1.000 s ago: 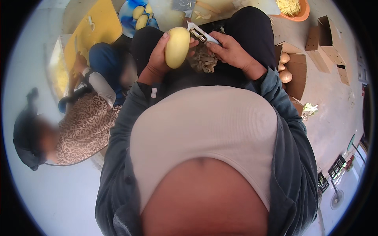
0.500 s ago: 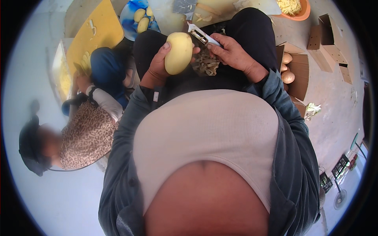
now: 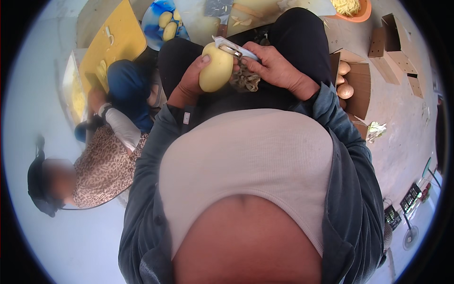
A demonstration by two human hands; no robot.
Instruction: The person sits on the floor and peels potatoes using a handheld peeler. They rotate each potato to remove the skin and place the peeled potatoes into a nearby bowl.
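I see a peeled yellow potato (image 3: pixel 216 72) held up over my lap, gripped by my left hand (image 3: pixel 191 81), thumb across its near side and fingers wrapped behind it. My right hand (image 3: pixel 274 68) is closed around a peeler (image 3: pixel 232 48) whose metal head lies against the potato's top right edge. Just below the peeler, between the two hands, hangs a clump of brownish peelings (image 3: pixel 245 80), touching my right fingers.

Past my knees sits a blue bowl (image 3: pixel 153 21) with two peeled potatoes in it, and beside it a yellow board (image 3: pixel 111 42). An orange bowl (image 3: pixel 360 13) with pale shreds stands at the top right. To my right, a cardboard box (image 3: pixel 362 80) holds unpeeled brown potatoes (image 3: pixel 345 90). On my left another person sits low, in a leopard-print top (image 3: pixel 106 165), one hand reaching toward the yellow board
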